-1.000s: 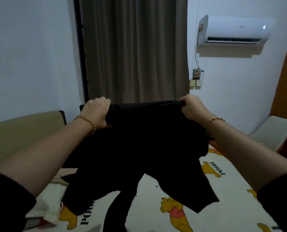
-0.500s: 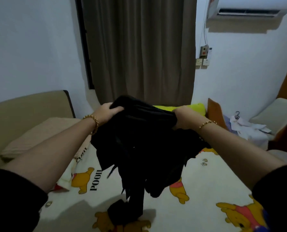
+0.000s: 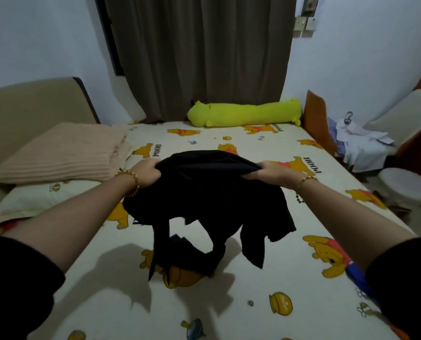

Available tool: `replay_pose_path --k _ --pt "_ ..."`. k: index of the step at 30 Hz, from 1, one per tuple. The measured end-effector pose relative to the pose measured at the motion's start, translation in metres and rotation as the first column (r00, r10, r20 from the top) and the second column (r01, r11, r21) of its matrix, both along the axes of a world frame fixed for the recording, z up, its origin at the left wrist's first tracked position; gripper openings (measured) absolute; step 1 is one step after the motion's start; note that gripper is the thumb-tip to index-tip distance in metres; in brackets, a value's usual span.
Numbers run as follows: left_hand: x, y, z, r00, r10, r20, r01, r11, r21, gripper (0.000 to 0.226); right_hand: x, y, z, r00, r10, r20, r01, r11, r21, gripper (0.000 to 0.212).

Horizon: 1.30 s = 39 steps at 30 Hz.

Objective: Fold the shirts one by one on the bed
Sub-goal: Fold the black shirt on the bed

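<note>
- Lowered since before: black shirt (image 3: 212,192) now hangs just over bed (image 3: 290,285), hem touching sheet
- left hand (image 3: 147,174), right hand (image 3: 269,171) each grip its top edge
- sheet print reads "POOH"

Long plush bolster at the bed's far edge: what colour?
The long plush bolster is plain yellow-green; the head view shows it.

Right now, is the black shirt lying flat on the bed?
No, the left hand and right hand hold the black shirt up, bunched and dangling.

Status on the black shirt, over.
Left hand, right hand grip black shirt. Shirt hangs bunched, tail on bed. Pillows, yellow bolster well apart.
</note>
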<state>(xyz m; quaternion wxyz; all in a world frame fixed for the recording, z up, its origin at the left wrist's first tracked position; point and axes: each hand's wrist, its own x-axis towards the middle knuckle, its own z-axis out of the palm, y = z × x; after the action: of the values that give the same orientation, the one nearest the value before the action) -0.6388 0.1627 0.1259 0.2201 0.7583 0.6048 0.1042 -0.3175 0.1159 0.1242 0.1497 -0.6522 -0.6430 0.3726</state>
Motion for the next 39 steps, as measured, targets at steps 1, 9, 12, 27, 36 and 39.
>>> replay_pose_path --k 1,9,12,27,36,39 --pt "0.000 0.002 -0.007 0.998 0.023 0.052 -0.019 0.997 -0.068 0.016 0.001 0.001 -0.005 0.999 0.035 0.006 -0.035 0.998 -0.056 0.041" --pt "0.027 0.052 -0.040 0.865 -0.373 -0.336 0.307 0.923 -0.233 0.055 0.003 0.056 -0.041 0.758 0.188 0.625 -0.163 0.982 -0.097 0.030" --pt "0.046 0.095 -0.040 0.682 -0.311 -0.662 0.375 0.926 -0.048 0.015 0.010 0.109 -0.037 0.750 0.078 0.657 -0.134 0.990 0.035 0.021" --pt "0.045 0.392 0.181 0.926 0.260 -0.274 0.176 0.345 0.922 0.009 0.027 0.395 0.172 0.741 -0.554 0.378 -0.190 0.368 0.910 0.019" --pt "0.027 0.389 -0.062 0.838 0.127 -0.530 0.440 0.418 0.795 0.039 0.033 0.394 -0.064 0.626 -0.440 0.644 -0.417 0.509 0.753 0.048" --pt "0.024 0.347 -0.198 0.795 0.033 -0.606 0.472 0.594 0.652 0.047 0.036 0.346 -0.192 0.575 -0.329 0.749 -0.366 0.715 0.595 0.056"
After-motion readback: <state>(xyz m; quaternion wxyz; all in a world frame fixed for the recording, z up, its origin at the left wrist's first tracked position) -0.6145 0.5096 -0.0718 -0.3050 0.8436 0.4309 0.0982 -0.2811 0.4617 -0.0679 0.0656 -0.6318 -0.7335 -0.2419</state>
